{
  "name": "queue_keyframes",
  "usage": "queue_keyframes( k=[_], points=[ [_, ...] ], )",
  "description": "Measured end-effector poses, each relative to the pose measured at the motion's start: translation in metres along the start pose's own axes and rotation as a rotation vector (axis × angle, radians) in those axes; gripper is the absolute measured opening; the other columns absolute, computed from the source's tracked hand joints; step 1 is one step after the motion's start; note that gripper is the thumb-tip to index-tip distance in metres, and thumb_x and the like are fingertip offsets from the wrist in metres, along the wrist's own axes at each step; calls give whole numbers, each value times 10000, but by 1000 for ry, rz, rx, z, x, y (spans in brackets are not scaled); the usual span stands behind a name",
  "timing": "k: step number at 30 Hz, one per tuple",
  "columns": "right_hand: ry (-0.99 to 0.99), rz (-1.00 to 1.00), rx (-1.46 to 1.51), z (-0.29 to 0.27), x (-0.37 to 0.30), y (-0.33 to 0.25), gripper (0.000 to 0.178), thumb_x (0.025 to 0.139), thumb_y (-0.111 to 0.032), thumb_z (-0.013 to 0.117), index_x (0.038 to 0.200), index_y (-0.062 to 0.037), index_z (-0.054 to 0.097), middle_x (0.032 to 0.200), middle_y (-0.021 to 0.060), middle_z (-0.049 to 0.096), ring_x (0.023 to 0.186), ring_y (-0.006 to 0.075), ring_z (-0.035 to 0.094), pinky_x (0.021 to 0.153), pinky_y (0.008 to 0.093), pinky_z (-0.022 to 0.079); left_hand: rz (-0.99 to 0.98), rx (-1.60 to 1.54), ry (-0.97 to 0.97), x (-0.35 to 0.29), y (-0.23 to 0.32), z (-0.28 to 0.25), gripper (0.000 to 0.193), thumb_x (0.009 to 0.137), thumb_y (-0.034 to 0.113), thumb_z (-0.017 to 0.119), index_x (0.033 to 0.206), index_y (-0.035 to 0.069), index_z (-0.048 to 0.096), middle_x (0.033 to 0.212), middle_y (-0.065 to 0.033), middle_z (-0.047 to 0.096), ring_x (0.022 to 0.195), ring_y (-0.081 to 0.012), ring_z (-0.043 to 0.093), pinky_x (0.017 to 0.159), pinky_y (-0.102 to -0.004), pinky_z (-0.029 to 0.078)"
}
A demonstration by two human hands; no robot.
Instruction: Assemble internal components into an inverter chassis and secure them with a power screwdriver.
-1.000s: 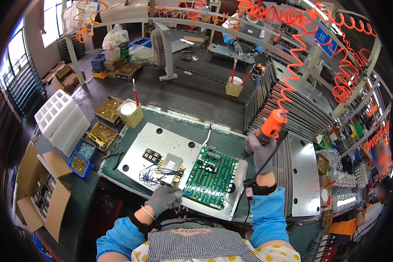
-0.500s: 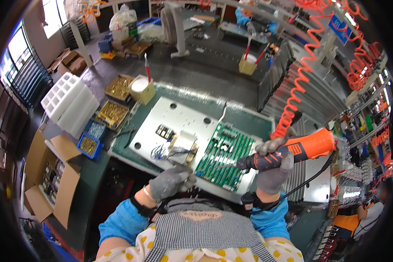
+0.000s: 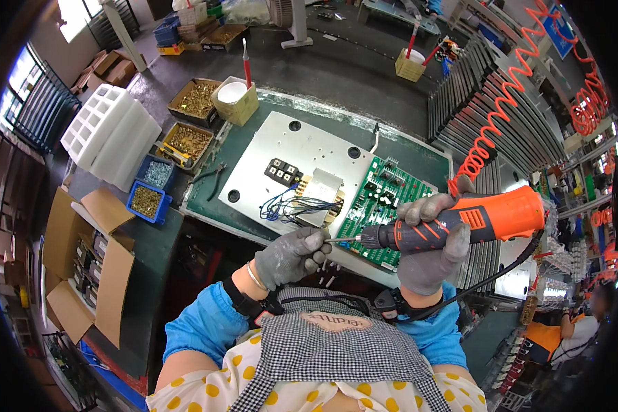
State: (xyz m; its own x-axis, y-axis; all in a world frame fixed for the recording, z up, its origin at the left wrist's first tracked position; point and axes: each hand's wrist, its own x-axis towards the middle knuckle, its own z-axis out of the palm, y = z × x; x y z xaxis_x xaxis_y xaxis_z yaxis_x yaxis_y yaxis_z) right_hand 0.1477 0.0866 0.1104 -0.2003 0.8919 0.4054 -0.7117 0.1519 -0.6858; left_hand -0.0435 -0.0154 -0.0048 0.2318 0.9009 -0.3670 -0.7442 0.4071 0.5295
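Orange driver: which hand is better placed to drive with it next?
Probably the right hand: it grips the orange driver near the green board, while the left hand is at the tip of the bit.

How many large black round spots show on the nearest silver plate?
3 on the silver plate: a spot at its far left corner, another at its near left corner, a third beside the circuit board. The board, right hand and driver may hide more.
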Motion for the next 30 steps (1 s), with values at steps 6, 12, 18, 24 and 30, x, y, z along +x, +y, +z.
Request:
queue_keyframes(
  k=[6, 12, 18, 24, 30],
  points=[
    [-16, -11, 0, 5, -2, 7, 742, 872, -358, 673, 1435, -87, 272, 891, 60, 610, 793, 216, 638, 822, 460, 526, 31, -2, -53, -1, 2, -6, 439, 922, 461, 637, 1036, 43, 565, 822, 7, 548, 575, -22, 436, 489, -127, 417],
    [60, 15, -7, 4, -1, 13, 654, 906, -354, 617, 1406, -77, 299, 869, 56, 601, 782, 205, 624, 814, 445, 524, 149, 253, 118, -8, 7, 3, 405, 935, 447, 626, 929, 43, 614, 704, 18, 551, 539, -33, 434, 471, -154, 394],
    [142, 32, 41, 1, 5, 17, 580, 937, -344, 571, 1385, -63, 334, 861, 70, 597, 767, 193, 610, 802, 430, 522, 218, 394, 342, -16, 9, 22, 280, 904, 283, 689, 980, 16, 658, 779, -15, 644, 594, -43, 538, 518, -168, 421],
    [151, 144, 143, -10, 8, 15, 575, 932, -283, 634, 1381, -87, 334, 864, 90, 622, 767, 216, 626, 810, 461, 521, 271, 492, 431, -23, 5, 36, 316, 853, 194, 727, 1077, -20, 668, 831, -31, 669, 652, -63, 585, 577, -183, 462],
    [139, 75, 109, -16, 7, 11, 600, 914, -255, 629, 1392, -75, 315, 858, 89, 614, 754, 213, 615, 801, 449, 523, 157, 680, 402, -16, 2, 31, 425, 884, 221, 681, 1208, -46, 616, 829, -35, 655, 672, -75, 576, 619, -206, 472]
  ],
)
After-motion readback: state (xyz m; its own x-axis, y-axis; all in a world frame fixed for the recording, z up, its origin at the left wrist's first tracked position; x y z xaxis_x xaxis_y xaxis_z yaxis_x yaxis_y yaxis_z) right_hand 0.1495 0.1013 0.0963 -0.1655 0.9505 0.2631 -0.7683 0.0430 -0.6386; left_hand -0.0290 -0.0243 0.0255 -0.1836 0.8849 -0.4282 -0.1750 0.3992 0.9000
